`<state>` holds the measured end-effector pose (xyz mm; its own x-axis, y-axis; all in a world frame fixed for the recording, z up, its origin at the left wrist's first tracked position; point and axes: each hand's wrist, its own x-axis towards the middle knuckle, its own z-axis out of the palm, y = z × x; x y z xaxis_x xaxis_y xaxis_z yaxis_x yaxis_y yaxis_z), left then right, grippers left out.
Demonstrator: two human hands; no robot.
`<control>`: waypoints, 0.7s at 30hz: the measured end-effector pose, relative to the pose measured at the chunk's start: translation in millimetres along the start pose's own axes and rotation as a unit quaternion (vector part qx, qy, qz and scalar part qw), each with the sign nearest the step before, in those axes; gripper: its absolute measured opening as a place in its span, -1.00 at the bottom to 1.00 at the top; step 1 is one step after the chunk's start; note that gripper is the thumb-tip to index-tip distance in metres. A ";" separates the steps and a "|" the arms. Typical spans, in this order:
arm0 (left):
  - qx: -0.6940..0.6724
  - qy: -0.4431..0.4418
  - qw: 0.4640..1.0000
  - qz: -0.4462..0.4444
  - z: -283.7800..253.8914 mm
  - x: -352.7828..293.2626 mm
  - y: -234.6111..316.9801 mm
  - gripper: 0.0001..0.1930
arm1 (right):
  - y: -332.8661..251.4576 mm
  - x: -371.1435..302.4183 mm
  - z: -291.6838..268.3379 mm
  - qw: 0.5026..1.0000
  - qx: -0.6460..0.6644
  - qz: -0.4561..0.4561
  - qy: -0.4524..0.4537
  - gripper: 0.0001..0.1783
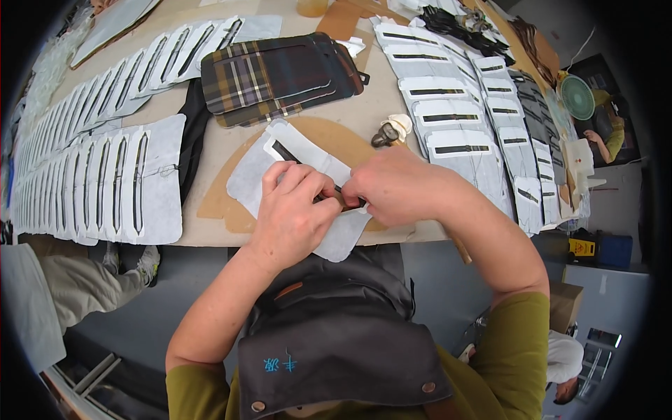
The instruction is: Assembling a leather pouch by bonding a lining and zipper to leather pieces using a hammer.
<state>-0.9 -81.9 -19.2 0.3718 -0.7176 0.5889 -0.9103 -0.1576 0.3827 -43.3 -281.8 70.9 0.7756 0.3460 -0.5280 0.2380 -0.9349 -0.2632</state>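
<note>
A white-backed fabric panel [252, 171] with a long dark slot framed in white lies slantwise in front of me, its near end hanging over the table edge. My left hand [294, 213] is closed on it, thumb and fingers bent at the slot. Close beside it, my right hand [399, 185] pinches the other end of the slot. The fingertips hide most of the slot between them. Beneath the panel is a brown rounded board [325, 133]. Just beyond my right hand stands a small pale-and-dark object [393, 131], its kind unclear.
Rows of similar slotted panels overlap on the left [157, 175] and the right [458, 143]. Plaid fabric pieces [273, 73] are stacked at the back, near dark cloth [194, 133]. A wooden handle [458, 245] juts past the table edge. Other people are at the sides.
</note>
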 end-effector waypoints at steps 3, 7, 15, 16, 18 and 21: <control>0.003 -0.001 1.000 0.002 -1.6 3.1 1.6 -0.89 | -4.2 6.9 -7.2 0.999 -0.031 0.003 -0.044 -0.75; -0.029 -0.011 0.999 -0.016 0.1 6.0 2.8 -0.92 | -5.2 7.1 -9.8 0.998 -0.021 0.007 -0.051 -0.79; -0.074 -0.105 0.988 -0.087 -2.0 8.2 -4.2 -0.81 | 22.3 -8.3 21.2 0.995 0.053 -0.044 0.070 -0.88; -0.071 -0.120 0.986 -0.092 -2.8 8.2 -3.7 -0.81 | 27.0 -12.0 27.9 0.995 0.055 -0.046 0.070 -0.88; -0.067 -0.111 0.988 -0.089 -3.1 9.3 -2.6 -0.81 | 35.8 -17.7 40.9 0.971 0.052 -0.150 0.178 -0.83; -0.056 -0.101 0.990 -0.080 -2.8 10.2 -1.3 -0.82 | 40.4 -21.6 47.4 0.960 0.028 -0.179 0.212 -0.85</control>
<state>4.5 -87.1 -11.7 0.4549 -0.8124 0.3648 -0.8129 -0.2115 0.5427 -78.1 -323.3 33.3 0.8207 0.5709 -0.0213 0.5121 -0.7518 -0.4154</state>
